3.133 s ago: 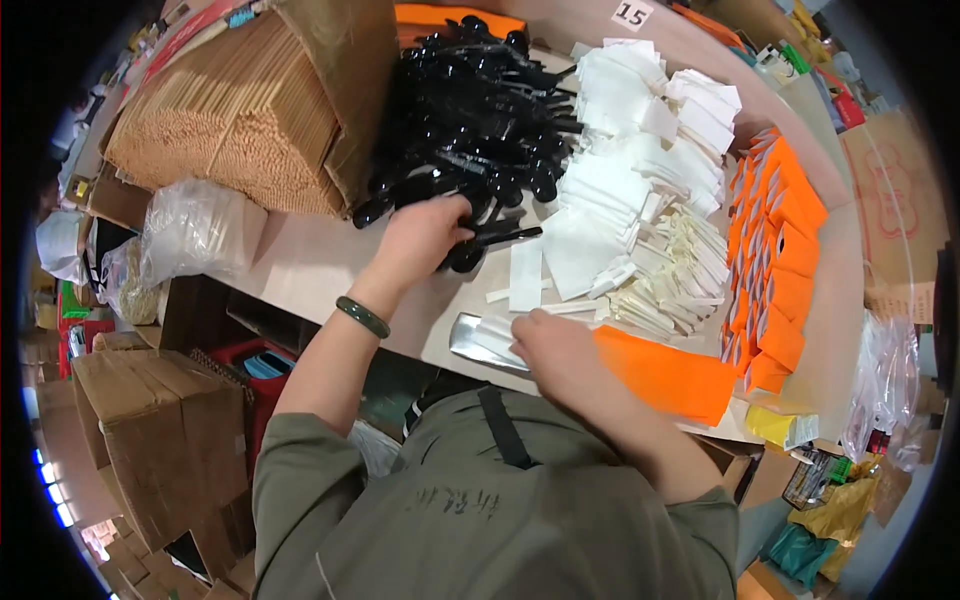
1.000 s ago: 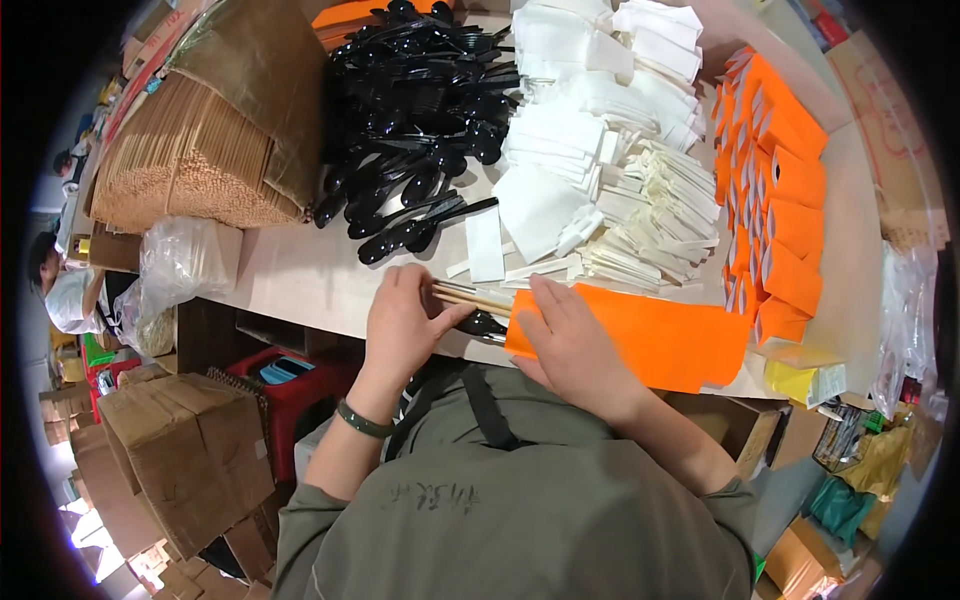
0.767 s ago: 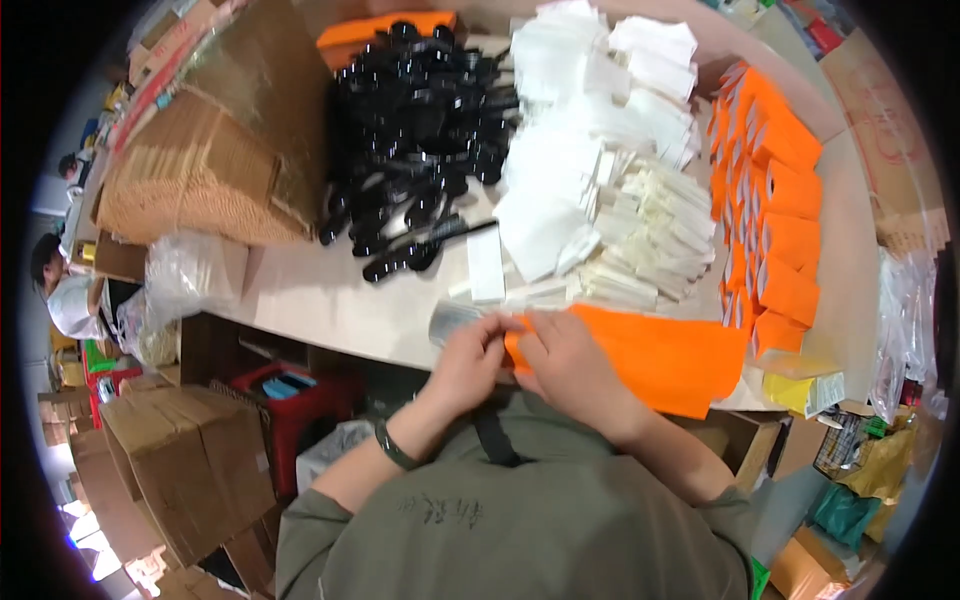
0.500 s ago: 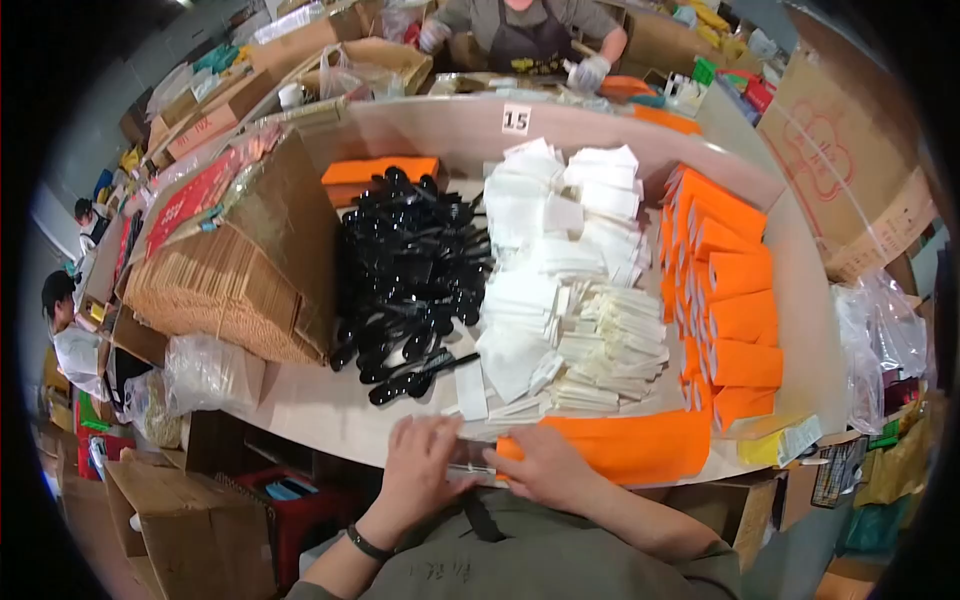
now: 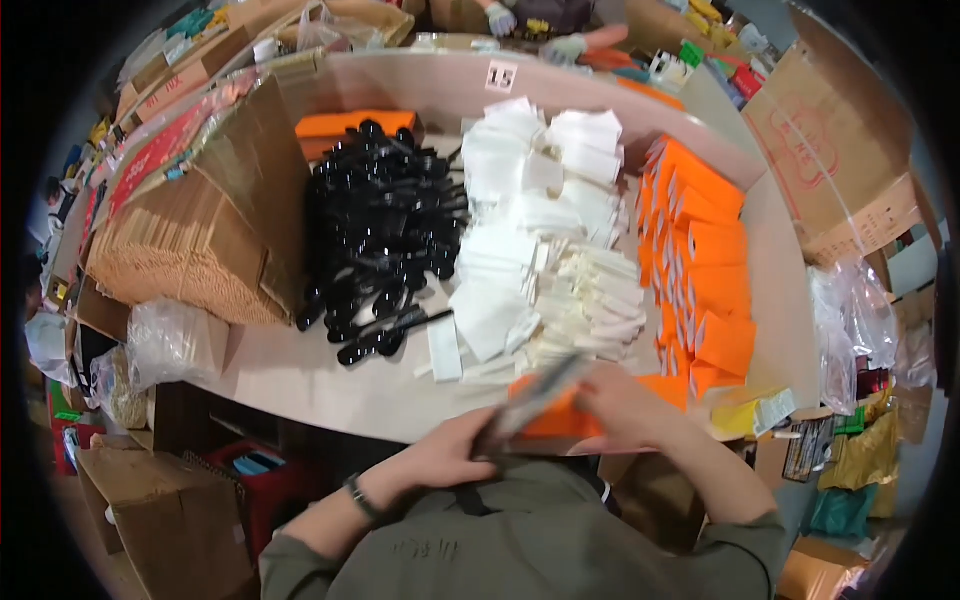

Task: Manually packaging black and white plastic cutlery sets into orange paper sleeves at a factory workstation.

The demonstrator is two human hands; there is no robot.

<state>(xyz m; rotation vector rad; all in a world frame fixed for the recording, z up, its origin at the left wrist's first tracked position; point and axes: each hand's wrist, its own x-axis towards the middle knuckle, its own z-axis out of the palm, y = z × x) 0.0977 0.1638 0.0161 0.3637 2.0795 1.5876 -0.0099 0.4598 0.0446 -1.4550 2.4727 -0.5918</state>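
A long thin grey-and-dark strip (image 5: 530, 395), smeared by motion, slants up to the right between my hands. Its lower end is in my left hand (image 5: 455, 445), whose fingers are closed. At the upper end is my right hand (image 5: 630, 405), its fingers blurred, so its grip on the strip is unclear. Beneath them an orange packet (image 5: 560, 418) lies flat along the table's front edge, partly hidden by my right hand. Beyond it are piled white paper packets (image 5: 495, 290), and to their left a heap of black plastic spoons (image 5: 385, 220).
Orange packets (image 5: 712, 255) stand stacked at the right. A cardboard box (image 5: 190, 245) packed with brown card sits at the left, with a clear plastic bag (image 5: 170, 340) below it. A low partition (image 5: 420, 75) edges the far side; a co-worker's gloved hands (image 5: 565, 48) show beyond.
The strip between my hands is now raised and slanted instead of low at the table edge. My right hand has moved right and up. The whole view has shifted, with the table higher in it.
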